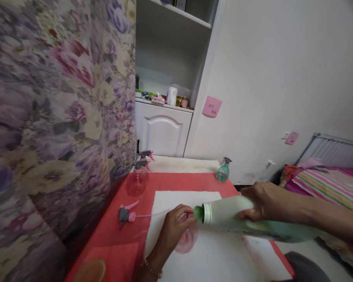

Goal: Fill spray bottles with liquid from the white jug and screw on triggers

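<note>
My right hand (264,201) grips a large white and green bottle (244,219), tipped on its side with its green spout (198,212) pointing left. My left hand (173,229) is wrapped round a small clear pink bottle (188,239) that stands on a white cloth (211,250), its mouth right at the spout. A loose pink and grey spray head (126,214) with its thin tube lies on the red table (114,231) just left of my left hand.
Two pink spray bottles (138,180) stand at the table's far left and a teal spray bottle (222,170) at the far right. A flowered curtain (55,109) hangs along the left. A white cupboard (161,129) is behind, a striped bed (332,184) at right.
</note>
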`<state>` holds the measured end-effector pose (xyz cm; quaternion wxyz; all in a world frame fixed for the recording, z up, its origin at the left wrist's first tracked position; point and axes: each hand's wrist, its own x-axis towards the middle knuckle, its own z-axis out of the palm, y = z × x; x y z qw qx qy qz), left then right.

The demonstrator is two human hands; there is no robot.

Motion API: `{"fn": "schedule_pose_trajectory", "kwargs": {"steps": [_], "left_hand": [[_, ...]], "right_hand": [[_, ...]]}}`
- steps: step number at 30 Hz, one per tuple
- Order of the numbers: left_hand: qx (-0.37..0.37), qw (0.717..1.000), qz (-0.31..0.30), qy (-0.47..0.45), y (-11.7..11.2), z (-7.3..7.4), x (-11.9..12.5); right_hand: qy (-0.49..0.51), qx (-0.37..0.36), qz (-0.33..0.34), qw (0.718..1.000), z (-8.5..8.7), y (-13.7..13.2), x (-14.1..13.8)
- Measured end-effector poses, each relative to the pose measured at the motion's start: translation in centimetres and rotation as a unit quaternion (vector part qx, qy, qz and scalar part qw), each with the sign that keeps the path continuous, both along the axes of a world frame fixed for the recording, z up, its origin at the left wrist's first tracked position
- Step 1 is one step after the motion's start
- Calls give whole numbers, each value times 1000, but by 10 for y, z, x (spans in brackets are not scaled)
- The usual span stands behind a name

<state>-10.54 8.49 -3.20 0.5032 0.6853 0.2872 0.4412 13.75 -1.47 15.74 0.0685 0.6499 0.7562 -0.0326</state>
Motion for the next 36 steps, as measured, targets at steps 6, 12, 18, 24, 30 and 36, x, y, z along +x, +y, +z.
{"fn": "schedule_pose_trajectory", "kwargs": {"steps": [6,12,18,24,30,36], "left_hand": [[6,1000,-4,-1,2,-4,1],[-1,1000,-9,0,2,-6,0],[1,1000,-9,3,3,-5,0],[6,1000,-4,2,1,-2,0],[2,1000,-4,1,1,-2,1],[-9,1000,-7,-7,1,-3,1]], "right_hand": [[-6,-5,-4,1000,2,-1,-2],[-9,-1,1,1000,-1,1,1],[-10,5,6,1000,1,-1,0],[-5,1,-1,1000,3,-1,-4],[-1,18,2,1000,1,-2,-3],[5,15,1,1000,1,-1,-2]]}}
